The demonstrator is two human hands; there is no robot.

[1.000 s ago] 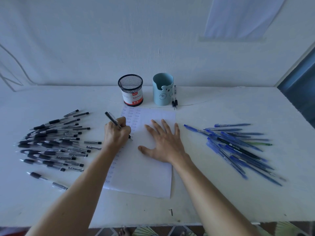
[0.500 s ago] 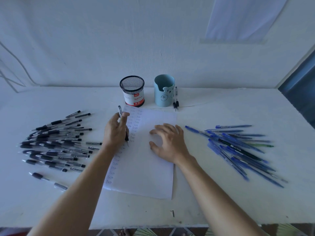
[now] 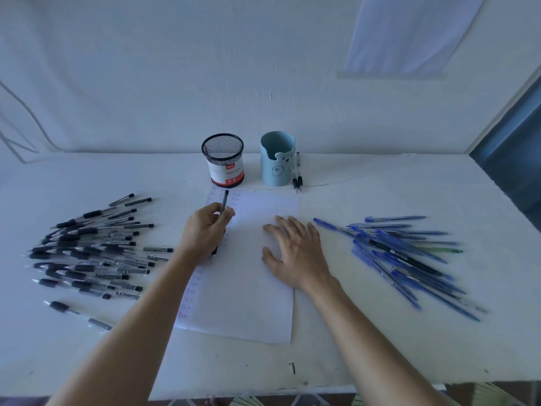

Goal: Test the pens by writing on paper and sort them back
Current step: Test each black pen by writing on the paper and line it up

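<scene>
Left hand point(image 3: 205, 230), centre of frame, fingers curled round a slim black pen point(image 3: 224, 200). The barrel stands near upright, its capped end pokes above the knuckles and its dark lower end shows below the palm, over the left edge of the paper point(image 3: 248, 303). The sheet is white, flat and rectangular, with faint handwritten rows down its left column. Right hand point(image 3: 295, 253) is on the sheet right of centre, fingers spread and nearly straight, holding nothing. Black pens point(image 3: 87, 253) with rubbery grips are fanned out at left of frame, thin blue pens point(image 3: 409, 259) are heaped at right. At upper centre a black wire-mesh cup point(image 3: 223, 159) with a red-white label stands beside a smooth pale-blue cup point(image 3: 277, 159) with a bear face. Two pens point(image 3: 298, 174) lie just right of the blue cup. White matte bench point(image 3: 380, 347), scuffed near the front edge.
</scene>
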